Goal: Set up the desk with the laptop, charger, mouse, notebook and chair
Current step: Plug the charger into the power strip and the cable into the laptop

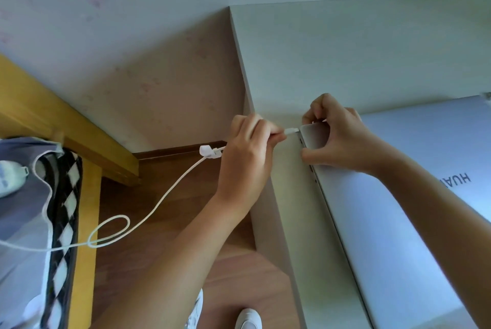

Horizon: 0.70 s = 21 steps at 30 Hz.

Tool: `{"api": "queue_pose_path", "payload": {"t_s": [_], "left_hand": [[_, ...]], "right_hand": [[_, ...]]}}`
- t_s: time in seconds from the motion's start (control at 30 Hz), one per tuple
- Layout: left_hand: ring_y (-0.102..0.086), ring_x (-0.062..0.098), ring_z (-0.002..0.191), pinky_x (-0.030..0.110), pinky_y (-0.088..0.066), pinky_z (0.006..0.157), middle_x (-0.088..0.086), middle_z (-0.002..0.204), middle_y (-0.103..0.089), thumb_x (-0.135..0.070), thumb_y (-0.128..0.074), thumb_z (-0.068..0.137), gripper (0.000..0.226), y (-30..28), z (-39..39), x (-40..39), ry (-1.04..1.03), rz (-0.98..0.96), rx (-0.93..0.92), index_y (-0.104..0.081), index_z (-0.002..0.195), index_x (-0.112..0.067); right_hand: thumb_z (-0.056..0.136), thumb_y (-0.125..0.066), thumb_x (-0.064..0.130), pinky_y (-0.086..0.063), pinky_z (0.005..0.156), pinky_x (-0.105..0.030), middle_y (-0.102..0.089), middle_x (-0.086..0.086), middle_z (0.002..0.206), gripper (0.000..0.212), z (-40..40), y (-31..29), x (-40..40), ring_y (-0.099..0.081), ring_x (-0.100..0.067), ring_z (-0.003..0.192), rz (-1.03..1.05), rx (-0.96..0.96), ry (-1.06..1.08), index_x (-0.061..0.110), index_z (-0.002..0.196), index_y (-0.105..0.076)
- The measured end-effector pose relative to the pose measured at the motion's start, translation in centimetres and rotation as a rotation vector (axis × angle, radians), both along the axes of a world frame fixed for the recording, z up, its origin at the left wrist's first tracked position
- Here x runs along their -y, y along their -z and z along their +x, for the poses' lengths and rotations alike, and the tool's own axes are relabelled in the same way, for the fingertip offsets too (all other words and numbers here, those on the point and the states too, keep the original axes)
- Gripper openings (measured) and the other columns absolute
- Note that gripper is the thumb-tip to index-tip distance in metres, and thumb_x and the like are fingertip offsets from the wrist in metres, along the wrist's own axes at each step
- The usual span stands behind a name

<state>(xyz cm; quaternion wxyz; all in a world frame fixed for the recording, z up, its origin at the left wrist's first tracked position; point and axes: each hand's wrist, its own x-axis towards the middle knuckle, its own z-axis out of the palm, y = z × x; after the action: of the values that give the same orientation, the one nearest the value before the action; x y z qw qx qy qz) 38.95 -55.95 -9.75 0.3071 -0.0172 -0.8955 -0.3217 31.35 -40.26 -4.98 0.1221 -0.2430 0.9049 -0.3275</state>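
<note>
A closed silver laptop [393, 222] lies on the pale desk [332, 57], its far left corner near the desk's left edge. My right hand [334, 134] grips that corner, thumb and fingers curled round it. My left hand [247, 158] pinches the white plug of the charger cable [164, 201] and holds its tip against the laptop's left side by the corner. From my left hand the cable hangs down, loops above the floor and runs off to the left. A small white clip [208, 151] sits on the cable just left of my hand.
A bed with a yellow wooden frame [87, 217] and a black-and-white checked mattress edge [65, 222] stands at the left, with a white device [10, 174] on it. Wooden floor [170, 262] lies between bed and desk. My white shoes [248, 319] show at the bottom. A wall is behind.
</note>
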Motion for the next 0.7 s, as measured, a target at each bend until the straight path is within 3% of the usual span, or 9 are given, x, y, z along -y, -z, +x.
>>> {"api": "queue_pose_path", "payload": {"t_s": [0.1,0.23,0.7], "left_hand": [[-0.048,0.020,0.082,0.023,-0.042,0.067,0.008,0.080,-0.059,-0.012,-0.064,0.090,0.014,-0.1,0.3,-0.2,0.000,0.016,-0.023,-0.065,0.082,-0.001],[-0.046,0.021,0.080,0.024,-0.041,0.066,0.009,0.078,-0.058,-0.010,-0.065,0.090,0.014,-0.8,0.0,-0.7,0.009,0.035,-0.064,-0.065,0.081,0.000],[-0.044,0.021,0.077,0.029,-0.045,0.065,0.010,0.074,-0.056,-0.017,-0.056,0.095,0.026,-0.1,0.3,-1.2,0.019,-0.005,-0.113,-0.065,0.079,0.001]], "right_hand": [[0.043,-0.061,0.041,-0.035,0.070,-0.027,-0.058,0.011,0.086,0.048,-0.4,-1.2,-0.3,-0.044,-0.016,0.070,-0.074,0.053,0.013,0.035,0.076,-0.026],[0.045,-0.065,0.037,-0.042,0.068,-0.038,-0.060,0.007,0.089,0.049,-0.7,-2.1,-0.4,-0.047,-0.025,0.074,-0.140,0.110,0.008,0.036,0.074,-0.027],[0.045,-0.066,0.035,-0.040,0.064,-0.032,-0.059,0.004,0.088,0.050,-0.6,-2.2,-0.5,-0.042,-0.016,0.068,-0.125,0.133,0.004,0.033,0.076,-0.027]]}}
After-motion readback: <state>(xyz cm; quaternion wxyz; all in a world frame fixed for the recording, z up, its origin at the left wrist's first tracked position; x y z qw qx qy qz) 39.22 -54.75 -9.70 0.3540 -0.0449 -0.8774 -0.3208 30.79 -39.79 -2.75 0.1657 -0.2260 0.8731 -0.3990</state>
